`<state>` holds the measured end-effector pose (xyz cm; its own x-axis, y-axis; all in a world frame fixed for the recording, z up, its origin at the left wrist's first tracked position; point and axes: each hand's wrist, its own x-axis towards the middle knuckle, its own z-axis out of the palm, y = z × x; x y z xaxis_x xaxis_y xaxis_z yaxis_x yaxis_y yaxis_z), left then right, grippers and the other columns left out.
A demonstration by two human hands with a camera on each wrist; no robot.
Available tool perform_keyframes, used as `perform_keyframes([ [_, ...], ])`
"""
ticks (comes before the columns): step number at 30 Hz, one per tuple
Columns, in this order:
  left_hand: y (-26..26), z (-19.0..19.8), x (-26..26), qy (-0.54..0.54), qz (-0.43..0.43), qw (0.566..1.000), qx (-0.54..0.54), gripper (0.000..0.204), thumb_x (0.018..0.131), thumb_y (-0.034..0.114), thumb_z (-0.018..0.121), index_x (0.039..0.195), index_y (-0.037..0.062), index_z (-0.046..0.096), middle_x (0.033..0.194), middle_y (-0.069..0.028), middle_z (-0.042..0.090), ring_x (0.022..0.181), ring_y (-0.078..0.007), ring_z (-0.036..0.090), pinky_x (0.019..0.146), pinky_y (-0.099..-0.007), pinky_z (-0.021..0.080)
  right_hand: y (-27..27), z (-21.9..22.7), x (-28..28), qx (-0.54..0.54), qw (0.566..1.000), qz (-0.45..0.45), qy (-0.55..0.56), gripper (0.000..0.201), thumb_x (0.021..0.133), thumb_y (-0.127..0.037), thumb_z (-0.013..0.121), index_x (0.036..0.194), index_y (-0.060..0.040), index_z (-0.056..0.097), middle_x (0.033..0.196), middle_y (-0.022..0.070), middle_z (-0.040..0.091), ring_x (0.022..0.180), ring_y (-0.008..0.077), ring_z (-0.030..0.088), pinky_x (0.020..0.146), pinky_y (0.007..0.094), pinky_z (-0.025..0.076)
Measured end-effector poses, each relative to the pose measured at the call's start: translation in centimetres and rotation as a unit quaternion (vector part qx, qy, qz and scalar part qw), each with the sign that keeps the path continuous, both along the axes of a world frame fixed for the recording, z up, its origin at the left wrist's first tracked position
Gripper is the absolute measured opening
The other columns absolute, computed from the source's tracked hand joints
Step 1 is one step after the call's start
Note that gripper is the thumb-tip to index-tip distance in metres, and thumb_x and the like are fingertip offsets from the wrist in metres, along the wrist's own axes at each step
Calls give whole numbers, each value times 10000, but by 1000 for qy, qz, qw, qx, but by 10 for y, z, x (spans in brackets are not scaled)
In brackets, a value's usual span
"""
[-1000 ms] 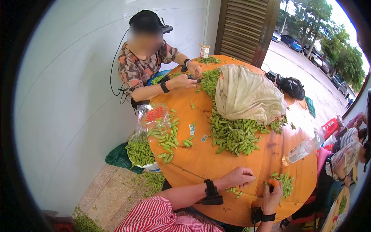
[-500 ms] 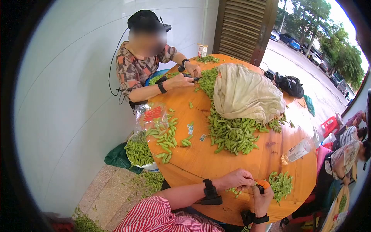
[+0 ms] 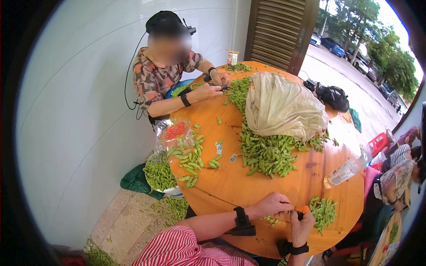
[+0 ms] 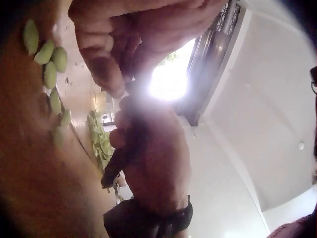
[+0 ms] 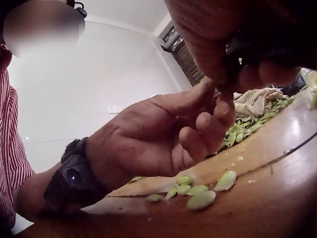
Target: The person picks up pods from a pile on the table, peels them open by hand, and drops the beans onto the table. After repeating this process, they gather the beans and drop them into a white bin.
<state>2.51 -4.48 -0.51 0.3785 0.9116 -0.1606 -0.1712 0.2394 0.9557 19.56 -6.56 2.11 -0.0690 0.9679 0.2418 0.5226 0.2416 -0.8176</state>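
Over the table's near edge both hands meet at the fingertips. The left hand [image 3: 276,204], thumb against curled fingers, pinches a small thing mostly hidden by the fingers; I cannot tell what it is. Just to its right, the right hand [image 3: 301,226] grips a tool with orange and black parts [image 3: 304,209], largely covered by the fingers. In the right wrist view, the left hand [image 5: 158,129] has its thumb tip right at the right hand's fingers. Several shelled green beans [image 5: 200,199] lie on the wood under it. A small heap of green bean pods [image 3: 324,213] sits beside the right hand.
A large pod pile [image 3: 268,155] under a beige cloth [image 3: 284,106] covers the table's middle. A plastic bottle [image 3: 344,174] lies at the right. Loose pods [image 3: 191,162] and a clear bag [image 3: 173,133] are at the left, above a full bucket [image 3: 159,175]. Another person [image 3: 164,80] works across the table.
The right hand has come left with its tool from beside the small pod heap to meet the left hand's fingertips. During the last half second both hands have stayed nearly in place.
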Motion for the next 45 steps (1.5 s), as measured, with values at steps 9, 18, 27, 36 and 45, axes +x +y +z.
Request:
perform_keyframes([
  [9,3,-4,0,28,4,999,35,291,935,274,624,834,7,677,658,-8,623,535,-82,586,502,-223,481,5,-1,-10,10,999,-20,-49,151,783,-60,678,737,16,556,563,104,489,531,137,449,498,321,371],
  [18,2,-14,5,54,39,995,70,297,929,253,624,811,-16,672,645,-48,631,532,-96,582,497,-252,475,5,-7,-14,61,986,-30,-152,125,797,-72,634,770,40,586,639,225,570,559,325,546,535,357,416],
  [27,2,-7,4,59,70,989,120,267,888,250,672,874,-16,677,699,-50,641,607,-96,576,561,-265,468,0,-20,-5,-53,992,-9,110,69,895,-20,629,856,-41,577,630,-24,527,506,44,495,442,206,374],
  [36,4,-19,7,-7,60,987,148,228,894,218,667,920,-8,661,771,-42,642,654,-82,581,586,-249,474,-12,4,-8,-126,983,-11,131,76,885,-56,587,883,-2,641,634,-20,540,535,61,504,472,214,369],
  [45,-7,12,-2,38,-53,990,123,148,892,138,656,963,9,644,764,-11,619,655,-85,580,579,-236,481,-16,-8,11,-181,954,16,238,100,922,-127,617,924,-27,624,698,12,614,545,63,545,489,211,441],
])
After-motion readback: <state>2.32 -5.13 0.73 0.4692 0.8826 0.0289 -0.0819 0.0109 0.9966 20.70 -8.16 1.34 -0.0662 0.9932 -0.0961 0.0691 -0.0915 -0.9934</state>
